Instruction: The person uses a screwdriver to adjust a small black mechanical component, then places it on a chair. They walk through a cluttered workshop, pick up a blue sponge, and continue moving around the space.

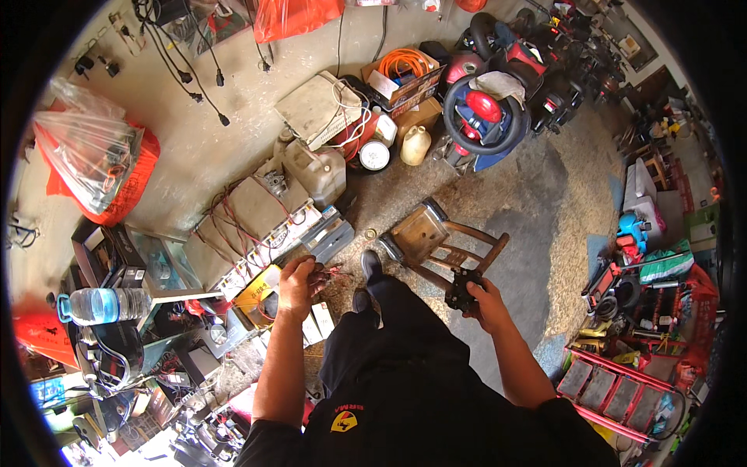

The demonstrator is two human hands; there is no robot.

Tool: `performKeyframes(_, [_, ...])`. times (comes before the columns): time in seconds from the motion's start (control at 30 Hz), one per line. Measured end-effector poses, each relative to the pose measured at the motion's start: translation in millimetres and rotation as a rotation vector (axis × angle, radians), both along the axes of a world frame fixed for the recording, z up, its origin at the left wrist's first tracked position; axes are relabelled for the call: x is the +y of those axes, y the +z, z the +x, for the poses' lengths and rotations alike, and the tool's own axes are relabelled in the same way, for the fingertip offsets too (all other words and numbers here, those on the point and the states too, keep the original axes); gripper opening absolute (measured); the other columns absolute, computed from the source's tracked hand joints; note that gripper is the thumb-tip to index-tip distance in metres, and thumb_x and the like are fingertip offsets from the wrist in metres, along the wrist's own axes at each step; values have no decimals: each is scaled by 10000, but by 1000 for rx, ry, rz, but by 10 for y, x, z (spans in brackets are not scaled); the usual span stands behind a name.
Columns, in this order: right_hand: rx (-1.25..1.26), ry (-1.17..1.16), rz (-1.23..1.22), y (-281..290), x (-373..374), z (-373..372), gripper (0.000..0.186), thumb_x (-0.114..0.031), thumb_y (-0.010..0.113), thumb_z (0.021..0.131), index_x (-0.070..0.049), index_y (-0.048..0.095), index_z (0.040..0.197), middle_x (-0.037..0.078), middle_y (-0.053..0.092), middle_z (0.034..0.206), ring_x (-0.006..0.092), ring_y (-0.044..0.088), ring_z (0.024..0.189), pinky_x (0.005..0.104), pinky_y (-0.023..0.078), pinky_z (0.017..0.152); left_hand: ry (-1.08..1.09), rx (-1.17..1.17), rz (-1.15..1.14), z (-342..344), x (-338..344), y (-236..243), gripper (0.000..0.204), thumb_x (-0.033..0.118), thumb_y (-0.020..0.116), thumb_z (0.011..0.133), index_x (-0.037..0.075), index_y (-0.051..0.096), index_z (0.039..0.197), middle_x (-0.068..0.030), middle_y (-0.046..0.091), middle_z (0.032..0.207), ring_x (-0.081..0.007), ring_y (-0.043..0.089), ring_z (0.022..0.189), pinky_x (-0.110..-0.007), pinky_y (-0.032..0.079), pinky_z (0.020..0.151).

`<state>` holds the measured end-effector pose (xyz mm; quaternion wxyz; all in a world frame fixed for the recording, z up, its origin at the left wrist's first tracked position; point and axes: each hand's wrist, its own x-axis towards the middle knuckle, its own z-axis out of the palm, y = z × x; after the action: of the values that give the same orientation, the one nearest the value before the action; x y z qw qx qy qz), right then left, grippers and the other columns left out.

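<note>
My right hand (489, 305) grips a dark, lobed mechanical part (462, 289), held in front of a wooden stool's legs. The stool (420, 233) lies tipped on the floor, its worn seat turned toward the wall side. My left hand (297, 286) is raised at the left with its fingers curled together. Whatever is between those fingers, if anything, is too small to make out. Close beyond that hand are some thin reddish wires (336, 272) and a grey battery-like box (328, 236). A yellow box (257, 292) sits just to its left.
Red cables (233, 222) run over a long bench-like unit along the wall. A large water bottle (105, 305) lies on its side at far left. Jugs (415, 145) and a scooter (486, 117) stand at the back. A red-framed tray (615, 393) is at lower right.
</note>
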<state>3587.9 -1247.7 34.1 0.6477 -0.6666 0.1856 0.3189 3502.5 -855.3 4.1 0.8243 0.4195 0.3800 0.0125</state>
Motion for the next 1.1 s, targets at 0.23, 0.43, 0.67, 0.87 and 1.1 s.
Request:
performKeyframes(0.23, [-114,160,193,-155,449,779,428,-206,613,918,-31,485,1287,94,658,1013,171,685,830,335,577,592,113,66,-58,86,112,-169,168,176,582,908,51,608,1017,-75,645,835,-180,620,673,-299,510,552])
performKeyframes(0.43, [-68,218,76,-199,845,1524,428,-290,653,898,-47,526,1227,60,655,959,144,656,758,291,534,512,184,118,-22,242,229,-210,190,204,562,903,50,602,1006,-96,649,881,-216,622,741,-358,514,613])
performKeyframes(0.67, [16,119,119,-728,700,2473,497,-327,713,861,-68,528,1244,79,655,1000,166,647,762,305,509,511,78,210,50,1483,147,-285,253,204,593,868,23,599,1045,-116,648,832,-222,616,688,-345,510,578])
performKeyframes(0.87, [146,-39,170,-744,219,3269,510,-322,704,865,-83,510,1271,75,650,1020,171,651,812,313,521,547,-190,200,77,3381,-278,-240,229,233,591,895,50,587,1033,-88,610,864,-210,605,706,-361,526,589])
performKeyframes(1.1, [95,-144,121,-667,-178,4262,543,-308,712,861,-39,491,1278,88,638,1040,167,637,892,344,529,635,-187,177,-109,5232,-734,-373,249,259,607,892,68,583,1050,-103,625,902,-250,604,732,-399,520,645])
